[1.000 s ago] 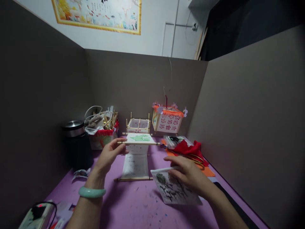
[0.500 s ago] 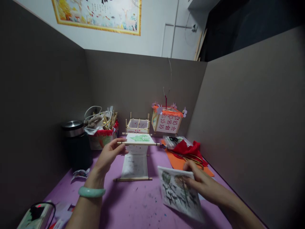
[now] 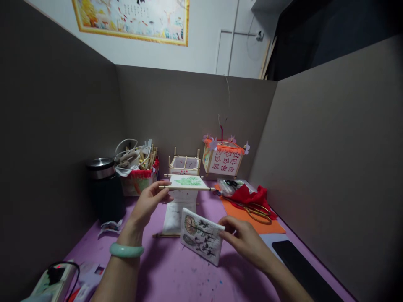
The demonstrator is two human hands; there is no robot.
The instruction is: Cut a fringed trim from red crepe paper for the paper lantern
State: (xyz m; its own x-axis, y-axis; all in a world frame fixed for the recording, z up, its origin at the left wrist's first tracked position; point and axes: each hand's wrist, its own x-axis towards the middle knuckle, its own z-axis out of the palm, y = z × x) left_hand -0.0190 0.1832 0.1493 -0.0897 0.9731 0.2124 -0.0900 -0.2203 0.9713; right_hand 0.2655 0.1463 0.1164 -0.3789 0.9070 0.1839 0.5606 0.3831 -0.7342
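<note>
My left hand (image 3: 150,204), with a pale green bangle (image 3: 126,250) on the wrist, is closed on the left end of a thin wooden stick (image 3: 185,188). This stick edges a white sheet with a green tree drawing (image 3: 188,180). Below and behind it, more white sheet (image 3: 172,216) hangs down to another stick (image 3: 166,235) near the table. Between thumb and fingers, my right hand (image 3: 241,239) grips the right upper corner of a white panel (image 3: 201,237) printed with dark trees. The panel is tilted and covers part of the hanging sheet.
Behind stands a stick frame (image 3: 184,160); a red-and-white lantern (image 3: 224,161) hangs beside it. At right are gold-handled scissors (image 3: 260,213), red cloth (image 3: 252,196), orange sheet (image 3: 273,227) and a black phone-like slab (image 3: 304,268). A dark flask (image 3: 105,193), filled box (image 3: 137,182) and power strip (image 3: 53,279) are left.
My right hand has brought the tree-printed panel leftward and turned it, so it overlaps the hanging sheet. The black slab at right has come into view. My left hand keeps its hold.
</note>
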